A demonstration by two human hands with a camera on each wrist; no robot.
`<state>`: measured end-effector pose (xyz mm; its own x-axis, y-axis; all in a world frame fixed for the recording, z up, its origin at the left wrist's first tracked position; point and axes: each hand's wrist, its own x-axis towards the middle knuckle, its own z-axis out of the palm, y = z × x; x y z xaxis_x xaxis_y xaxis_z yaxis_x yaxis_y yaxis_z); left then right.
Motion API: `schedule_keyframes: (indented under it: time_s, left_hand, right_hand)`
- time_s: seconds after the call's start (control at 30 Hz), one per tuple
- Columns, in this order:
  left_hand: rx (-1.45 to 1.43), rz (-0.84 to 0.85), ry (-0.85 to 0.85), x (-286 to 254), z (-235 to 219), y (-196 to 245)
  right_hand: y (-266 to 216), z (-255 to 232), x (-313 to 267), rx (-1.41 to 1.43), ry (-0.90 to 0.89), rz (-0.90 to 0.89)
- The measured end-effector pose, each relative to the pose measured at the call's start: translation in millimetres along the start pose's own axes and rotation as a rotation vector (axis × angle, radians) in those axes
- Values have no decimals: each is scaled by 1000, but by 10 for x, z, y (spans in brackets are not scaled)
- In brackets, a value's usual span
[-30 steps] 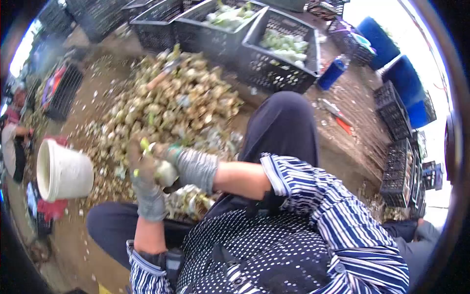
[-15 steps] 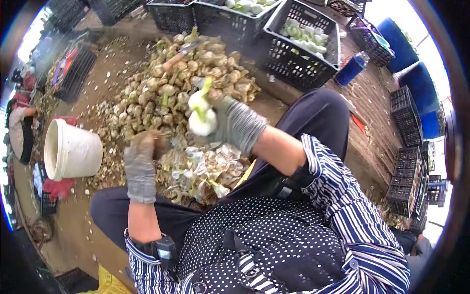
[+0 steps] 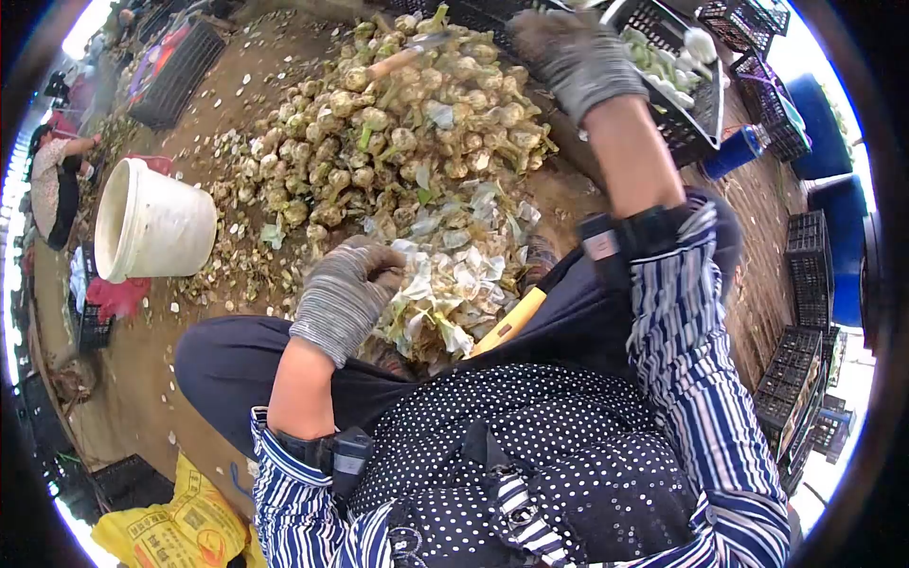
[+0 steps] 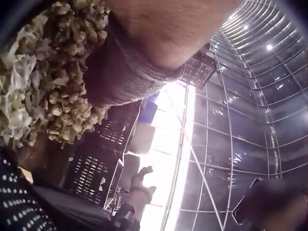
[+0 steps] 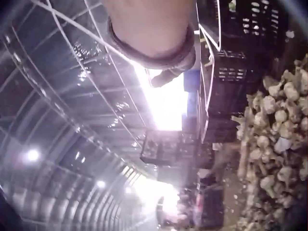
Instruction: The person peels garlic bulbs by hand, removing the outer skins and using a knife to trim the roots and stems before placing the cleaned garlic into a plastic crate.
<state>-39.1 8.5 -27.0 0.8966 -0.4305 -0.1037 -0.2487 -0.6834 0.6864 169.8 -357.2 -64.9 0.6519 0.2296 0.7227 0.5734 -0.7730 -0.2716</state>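
Note:
The left hand [image 3: 348, 289], in a grey knitted glove, hangs with loosely bent fingers beside pale peelings [image 3: 464, 284]; nothing shows in it. Reaching over the crates at the top, the gloved right hand [image 3: 578, 66] is blurred; the left wrist view shows that right hand [image 4: 141, 185] with its fingers apart and empty. A white bulb [image 3: 699, 45] appears at the far side of a black crate [image 3: 684, 137] of trimmed bulbs [image 3: 653, 71]; whether it touches anything I cannot tell. Untrimmed bulbs [image 3: 379, 142] form a large heap on the ground.
A white bucket [image 3: 166, 222] lies tilted at the left. A wooden-handled tool [image 3: 393, 62] lies on the heap. A yellow handle [image 3: 511, 322] is by the legs, and a yellow sack [image 3: 180, 521] at lower left. A blue bottle [image 3: 734, 153] stands beside the crate.
The right hand has moved up and right from the heap to the crates and let go of the white bulb. The left hand has shifted toward the peelings. The head view has also shifted.

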Motion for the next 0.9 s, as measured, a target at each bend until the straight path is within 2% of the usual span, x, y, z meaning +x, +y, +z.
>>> schedule_keyframes:
  time_s: [0.03,0.13,0.17,0.23,0.3,0.33,0.37,0.43,0.47,0.63,0.7,0.73,0.77,0.83,0.87,0.9]
  left_hand:
    - [10,-37,-45,-13,7,10]
    - [-7,-75,-44,-45,-23,-11]
    - [-9,-99,-53,-47,-44,-10]
    - [-74,-148,-75,-118,-72,93]
    - [-112,-258,-150,-111,-51,25]
    - [-136,-234,-135,-118,-14,-54]
    - [-136,-248,-141,-97,-31,-80]
    - [-172,-389,-271,-63,-96,-117]
    - [-162,-378,-273,-115,-93,-104]
    - [-163,-544,-352,-55,-193,-125]
    - [-115,-424,-280,-107,-131,-218]
    - [-124,-256,-293,-146,-104,-313]
    - [-111,-254,-281,-172,-76,-334]
    - [69,-131,-166,-186,-72,-320]
    - [78,-183,-210,-175,-97,-325]
    - [114,-175,-180,-173,-100,-318]
  right_hand:
    - [-135,199,-27,17,-8,0]
    - [-979,755,-180,964,-295,832]
    - [-1159,849,-98,542,-567,1005]
    - [-1422,842,-178,197,-685,882]
    - [-1345,1106,-315,20,-754,699]
    - [-1335,1191,-409,19,-680,663]
    - [-1367,1214,-390,29,-691,667]
    - [-1486,1194,-175,-99,-1026,740]
    - [-1327,1440,-340,-93,-993,639]
    - [-1317,1786,-499,-121,-969,486]
    - [-1327,1789,-462,-187,-926,463]
    - [-1306,1762,-433,-186,-949,431]
    - [-1312,1698,-440,-182,-933,424]
    - [-1425,1575,-436,-123,-864,557]
    - [-1476,1549,-406,-94,-818,576]
    - [-1531,1535,-369,-66,-769,594]
